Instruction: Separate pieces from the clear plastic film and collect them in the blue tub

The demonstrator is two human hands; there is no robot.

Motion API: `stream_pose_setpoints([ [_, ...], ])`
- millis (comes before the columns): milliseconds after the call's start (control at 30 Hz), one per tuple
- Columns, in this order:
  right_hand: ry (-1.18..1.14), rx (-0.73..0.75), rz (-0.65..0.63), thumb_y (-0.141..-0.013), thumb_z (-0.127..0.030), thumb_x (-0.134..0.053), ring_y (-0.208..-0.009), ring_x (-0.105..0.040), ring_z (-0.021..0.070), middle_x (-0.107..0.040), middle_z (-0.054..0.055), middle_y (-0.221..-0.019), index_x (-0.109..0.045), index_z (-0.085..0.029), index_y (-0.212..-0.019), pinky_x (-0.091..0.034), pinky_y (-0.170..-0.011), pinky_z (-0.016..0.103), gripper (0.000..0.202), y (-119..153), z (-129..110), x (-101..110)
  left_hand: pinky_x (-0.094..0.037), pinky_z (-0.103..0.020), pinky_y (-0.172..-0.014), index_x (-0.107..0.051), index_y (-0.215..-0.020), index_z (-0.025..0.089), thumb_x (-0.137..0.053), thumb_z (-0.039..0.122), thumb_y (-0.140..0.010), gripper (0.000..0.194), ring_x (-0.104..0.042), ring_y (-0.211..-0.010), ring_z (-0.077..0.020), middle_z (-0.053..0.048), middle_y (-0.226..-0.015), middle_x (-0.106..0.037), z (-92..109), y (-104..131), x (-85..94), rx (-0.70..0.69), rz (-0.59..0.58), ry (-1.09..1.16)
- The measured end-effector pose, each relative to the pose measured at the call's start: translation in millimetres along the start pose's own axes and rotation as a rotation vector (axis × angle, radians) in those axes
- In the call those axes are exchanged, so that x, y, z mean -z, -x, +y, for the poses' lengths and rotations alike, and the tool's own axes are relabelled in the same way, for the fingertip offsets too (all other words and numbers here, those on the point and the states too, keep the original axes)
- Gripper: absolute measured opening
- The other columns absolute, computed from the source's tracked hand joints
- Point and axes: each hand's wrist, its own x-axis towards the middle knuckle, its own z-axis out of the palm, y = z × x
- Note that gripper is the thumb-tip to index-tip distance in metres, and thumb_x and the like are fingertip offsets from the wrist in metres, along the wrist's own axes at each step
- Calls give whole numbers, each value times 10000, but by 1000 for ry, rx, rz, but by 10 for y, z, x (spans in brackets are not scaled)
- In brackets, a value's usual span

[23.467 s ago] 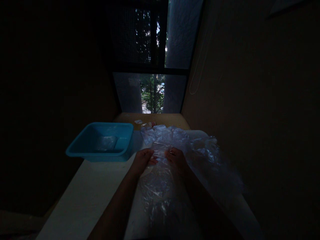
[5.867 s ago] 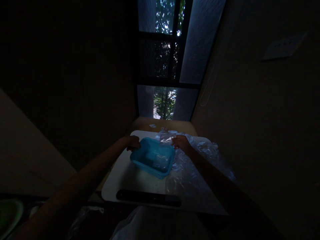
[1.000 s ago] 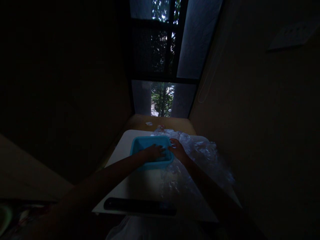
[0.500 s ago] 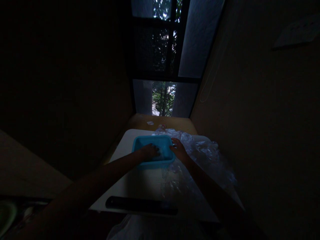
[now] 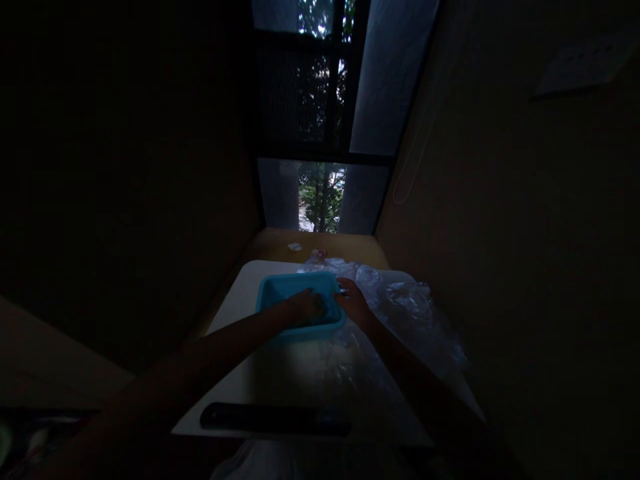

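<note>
A light-blue rectangular basin [image 5: 300,333] sits on a white table [image 5: 235,287]. Inside it is my left hand [image 5: 307,307], its fingers curled down near the right part; what they hold, if anything, is hidden in the dark. My right hand [image 5: 354,301] is at the basin's right end, thumb and fingers on either side of the rim. Crumpled clear plastic [image 5: 410,300] lies beside and behind my right hand, reaching under my right forearm.
A long black object [image 5: 275,420] lies along the table's near edge. Beyond the table are a yellowish sill [image 5: 350,248] with a small white scrap [image 5: 295,247] and a window [image 5: 323,193]. Dark walls stand on both sides.
My left hand has moved slightly right within the basin, and its fingers look more curled. My right hand stays at the rim. The whole view has shifted a little.
</note>
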Motion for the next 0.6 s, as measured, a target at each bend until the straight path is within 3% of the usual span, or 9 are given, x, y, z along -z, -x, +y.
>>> stream_pose_setpoints([
  [267,21,16,23,-613,-154,-506,-782,-533,152,-548,57,-942,-492,-189,-928,-447,-671,301,318,-8,24,-13,-306,-375,-771,-578,-929,206,-560,238,-645,286,-468,-942,-246,-118,-999,-566,-50,170,113,44,-126,5],
  [367,38,26,29,-615,-168,-515,-809,-531,158,-549,58,-948,-496,-188,-930,-442,-695,311,316,-19,56,-15,-316,-382,-780,-542,-1005,191,-570,278,-629,387,-448,-983,-265,-132,-1064,-533,-79,275,207,43,-155,-3],
  [467,88,38,45,-614,-228,-544,-842,-525,174,-541,75,-977,-500,-179,-948,-437,-712,324,341,-34,53,17,-333,-363,-783,-490,-1081,176,-542,354,-641,477,-437,-1000,-264,-136,-1114,-495,-133,431,342,79,-69,52],
  [600,246,180,147,-640,-247,-515,-852,-512,192,-544,101,-972,-528,-145,-927,-420,-748,344,305,-45,-136,110,-330,-354,-811,-523,-1025,167,-410,268,-736,326,-466,-947,-228,-110,-1031,-532,-215,694,471,261,194,109],
])
